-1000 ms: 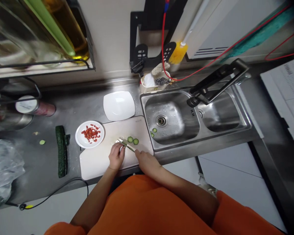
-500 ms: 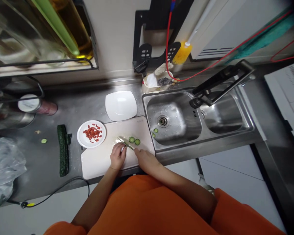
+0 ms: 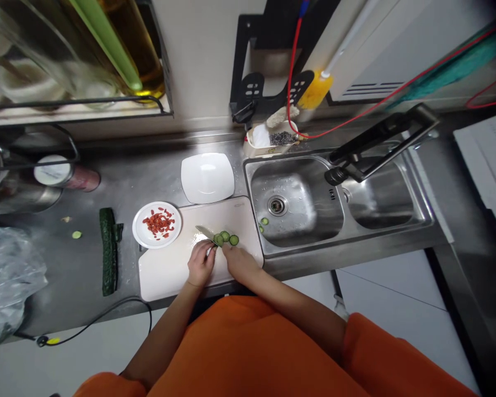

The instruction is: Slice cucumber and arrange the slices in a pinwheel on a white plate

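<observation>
My right hand [image 3: 242,263] is closed around the handle of a kitchen knife [image 3: 205,231], whose blade slants up and left over the white cutting board [image 3: 165,275]. Close beside the blade, the curled fingers of my left hand [image 3: 201,263] hold a short piece of cucumber against the board, mostly hidden under them. Several round cucumber slices [image 3: 233,240] lie just right of the blade, one of them right against it. To the board's upper left, a white plate [image 3: 139,234] with red goji-like berries [image 3: 159,222] overlaps its corner.
A square white dish [image 3: 206,176] stands behind the board. Right of it is a steel sink [image 3: 301,231] with a few cucumber bits and a black faucet [image 3: 380,143]. Farther left lie a long cucumber [image 3: 108,253], a clear plastic bag [image 3: 12,281] and a black cable [image 3: 95,325].
The knife blade has come down and tilted flatter, and another cucumber slice now shows beside it. My right hand has shifted slightly left and up; my left hand stays at the same spot.
</observation>
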Motion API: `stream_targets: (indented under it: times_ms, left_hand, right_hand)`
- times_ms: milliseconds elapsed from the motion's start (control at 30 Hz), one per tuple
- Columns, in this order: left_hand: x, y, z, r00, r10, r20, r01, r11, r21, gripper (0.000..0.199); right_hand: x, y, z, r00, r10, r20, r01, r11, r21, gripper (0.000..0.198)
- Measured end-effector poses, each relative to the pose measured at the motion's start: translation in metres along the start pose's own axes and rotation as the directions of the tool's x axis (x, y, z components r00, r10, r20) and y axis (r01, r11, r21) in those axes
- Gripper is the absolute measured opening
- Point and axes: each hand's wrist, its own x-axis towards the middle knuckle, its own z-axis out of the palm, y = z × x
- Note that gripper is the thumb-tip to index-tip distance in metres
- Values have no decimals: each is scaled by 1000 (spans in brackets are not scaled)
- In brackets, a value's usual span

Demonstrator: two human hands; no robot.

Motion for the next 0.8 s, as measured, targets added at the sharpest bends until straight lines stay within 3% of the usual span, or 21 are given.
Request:
stream_targets:
  times_ms: [233,533,800]
  left_hand:
    - [-1,0,-1,1000,6,13,-7,999,36,15]
    - [0,4,-3,1000,-6,-7,6,1000,11,16]
    - [0,5,-3,999,25,-22,-24,999,42,12]
  right_hand:
    - [-4,2,-1,999,31,6,-31,998,49,39]
    - [-21,15,-3,992,119,30,-119,993,-9,36]
    - [-42,10,-8,998,69,11,-69,998,-6,36]
